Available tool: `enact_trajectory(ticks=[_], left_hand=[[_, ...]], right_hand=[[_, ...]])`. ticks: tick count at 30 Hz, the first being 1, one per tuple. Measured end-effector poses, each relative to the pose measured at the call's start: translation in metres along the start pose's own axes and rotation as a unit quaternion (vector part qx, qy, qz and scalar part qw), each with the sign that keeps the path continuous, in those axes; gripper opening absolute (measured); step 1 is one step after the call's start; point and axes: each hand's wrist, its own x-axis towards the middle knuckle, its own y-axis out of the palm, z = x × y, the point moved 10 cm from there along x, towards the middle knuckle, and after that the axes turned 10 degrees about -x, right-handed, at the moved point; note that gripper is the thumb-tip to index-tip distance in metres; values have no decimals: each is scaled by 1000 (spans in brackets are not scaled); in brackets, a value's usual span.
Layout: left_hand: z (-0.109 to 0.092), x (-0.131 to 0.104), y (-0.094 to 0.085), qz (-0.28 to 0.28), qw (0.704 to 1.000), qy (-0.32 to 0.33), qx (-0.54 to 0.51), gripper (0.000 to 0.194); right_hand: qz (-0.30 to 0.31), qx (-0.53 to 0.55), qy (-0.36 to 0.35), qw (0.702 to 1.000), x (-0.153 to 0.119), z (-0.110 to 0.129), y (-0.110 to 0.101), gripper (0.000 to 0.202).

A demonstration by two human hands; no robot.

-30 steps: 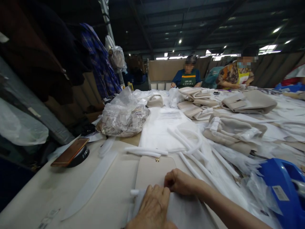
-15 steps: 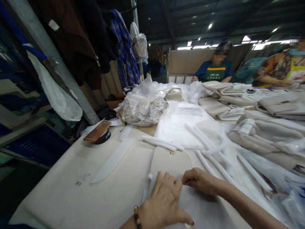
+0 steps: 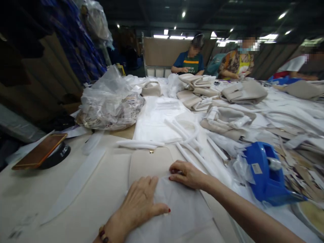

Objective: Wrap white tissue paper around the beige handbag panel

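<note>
Left hand: flat, palm down, fingers spread and pressing on a white tissue sheet; thumb lies across the sheet, closing on nothing. A bead bracelet sits at the wrist.

Right hand: fingers curled down onto the far edge of the same sheet, fingertips pressed against it. Whether they pinch the edge or only press it cannot be told.

The sheet lies under both hands and covers the near part of a cream bag flap; the flap's bare part, with a small gold clasp, shows just beyond the fingertips of both hands.

Beyond the flap: white foam-wrapped straps. Right of the right hand, near: blue tape dispenser. Left of the left hand, well apart: a phone resting on a dark tape roll, and a long white strip on the table. Farther off: a plastic bag of crumpled paper. Co-workers sit at the far side.
</note>
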Motion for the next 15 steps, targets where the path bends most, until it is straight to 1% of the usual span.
enact_trajectory(ticks=[2,3,4,5,7,9,11,13,15], left_hand=[[5,2,2,1,1000,-7,1,62],[7,3,3,-1,1000,-6,0,63],[9,4,4,-6,1000,-1,-1,63],[11,5,5,-10,1000,6,-2,63],[16,7,8,-20,999,25,-5,59],[21,8,10,-39,998,50,-6,54],[27,7,8,-71,995,72,-13,53],[32,4,3,-112,989,89,-25,53],[34,1,-1,-140,984,100,-36,52]], right_hand=[[-90,11,67,994,-22,-21,-23,22],[-129,19,107,986,-38,-32,-30,23],[-154,30,144,977,-57,-42,-33,27],[-168,45,175,969,-75,-48,-29,31],[-174,80,213,958,-107,-53,-11,35],[-191,120,214,951,-128,-47,10,32],[-236,161,196,938,-139,-38,24,31],[-274,194,173,926,-142,-30,32,32],[-275,214,160,924,-140,-28,36,32]])
